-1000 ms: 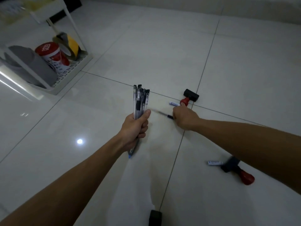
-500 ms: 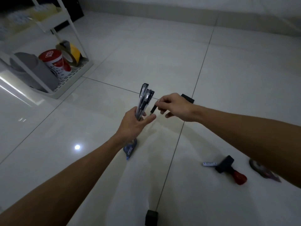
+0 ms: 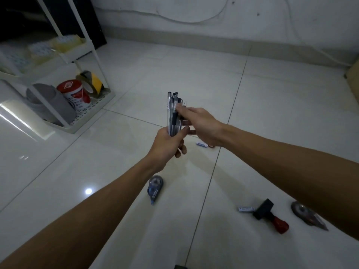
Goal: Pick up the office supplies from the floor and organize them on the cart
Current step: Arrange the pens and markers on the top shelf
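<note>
Pens: a bundle of pens (image 3: 173,113) stands roughly upright in the left hand (image 3: 168,145), well above the floor and right of the cart.
Left grip: fingers and thumb are curled round the lower half of the bundle, clamped on it.
Right grip: the right hand (image 3: 202,124) lies against the bundle's right side, fingertips on the upper barrels; whether it pinches one pen or only steadies them, I cannot tell.
Handling: the pens look light, stiff and smooth, so I judge that single ones could slip out of a loose fist; a hold low and all round, with the caps kept level, seems safest.
Below the grips: a correction tape dispenser (image 3: 154,186) lies on the floor (image 3: 272,105) beneath the left forearm, and a small white tube (image 3: 202,145) lies just under the right wrist.
Right of the grips: a stamp (image 3: 271,215) with a red handle lies beside another small white tube (image 3: 246,209), and a grey tape dispenser (image 3: 305,213) lies just beyond, partly under the right forearm.
Cart: the white cart (image 3: 91,121) stands to the left of the grips, near but apart.
Bottom shelf: it holds a grey cup (image 3: 52,101), a red-lidded tub (image 3: 74,94) and a yellow-and-black tape roll (image 3: 93,83), packed close together.
Upper shelf: it holds pale, blurred rolls (image 3: 40,50); what they are I cannot say.
Pen holder: the grey cup looks to me the likely place for the bundle.
</note>
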Demonstrator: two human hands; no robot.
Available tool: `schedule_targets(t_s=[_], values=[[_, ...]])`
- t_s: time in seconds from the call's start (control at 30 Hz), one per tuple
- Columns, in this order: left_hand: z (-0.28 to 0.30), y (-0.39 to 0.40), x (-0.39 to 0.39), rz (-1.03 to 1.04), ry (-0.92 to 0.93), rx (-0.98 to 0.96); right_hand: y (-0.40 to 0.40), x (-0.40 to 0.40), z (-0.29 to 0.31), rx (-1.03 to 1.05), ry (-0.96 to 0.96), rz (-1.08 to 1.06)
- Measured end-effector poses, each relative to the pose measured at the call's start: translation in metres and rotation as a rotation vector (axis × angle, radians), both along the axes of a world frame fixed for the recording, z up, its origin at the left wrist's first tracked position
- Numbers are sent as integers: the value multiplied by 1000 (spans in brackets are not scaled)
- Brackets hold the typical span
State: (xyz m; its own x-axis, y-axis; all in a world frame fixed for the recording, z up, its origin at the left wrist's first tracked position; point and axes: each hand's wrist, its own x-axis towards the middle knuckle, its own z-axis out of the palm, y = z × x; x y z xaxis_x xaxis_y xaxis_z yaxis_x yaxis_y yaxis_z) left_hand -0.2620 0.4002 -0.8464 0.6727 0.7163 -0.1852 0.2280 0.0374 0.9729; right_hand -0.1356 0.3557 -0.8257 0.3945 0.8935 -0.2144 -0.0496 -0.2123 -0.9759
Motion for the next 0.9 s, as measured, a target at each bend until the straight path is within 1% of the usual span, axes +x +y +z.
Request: schedule_targets(t_s=[0.07, 0.17, 0.3, 0.4, 0.47, 0.5, 0.57, 0.6, 0.67, 0.73, 0.83, 0.9], values=[[16, 3, 7, -46, 0, 15, 5, -6, 15, 17, 20, 28], [45, 16, 18, -100, 21, 41, 20, -7, 40, 107, 11, -82], [98, 40, 35, -141, 9, 94, 50, -1, 89, 194, -194, -218], [135, 63, 39, -187, -22, 8, 70, -4, 127, 289, -211, -247], [155, 86, 32, -262, -70, -101, 88, -4, 150, 312, -192, -276], [164, 96, 25, -287, -123, -182, 97, -3, 162, 322, -171, -300], [182, 118, 15, -281, -292, -381, 115, 4, 189, 347, -132, -361], [191, 128, 12, -253, -386, -490, 125, 7, 205, 361, -121, -381], [210, 146, 14, -132, -524, -675, 143, 11, 238, 400, -121, -368], [238, 159, 24, -29, -659, -782, 160, 8, 272, 467, -140, -311], [289, 166, 40, 119, -911, -896, 178, -8, 317, 569, -118, -247], [325, 168, 44, 179, -1018, -972, 184, -19, 336, 603, -122, -227]])
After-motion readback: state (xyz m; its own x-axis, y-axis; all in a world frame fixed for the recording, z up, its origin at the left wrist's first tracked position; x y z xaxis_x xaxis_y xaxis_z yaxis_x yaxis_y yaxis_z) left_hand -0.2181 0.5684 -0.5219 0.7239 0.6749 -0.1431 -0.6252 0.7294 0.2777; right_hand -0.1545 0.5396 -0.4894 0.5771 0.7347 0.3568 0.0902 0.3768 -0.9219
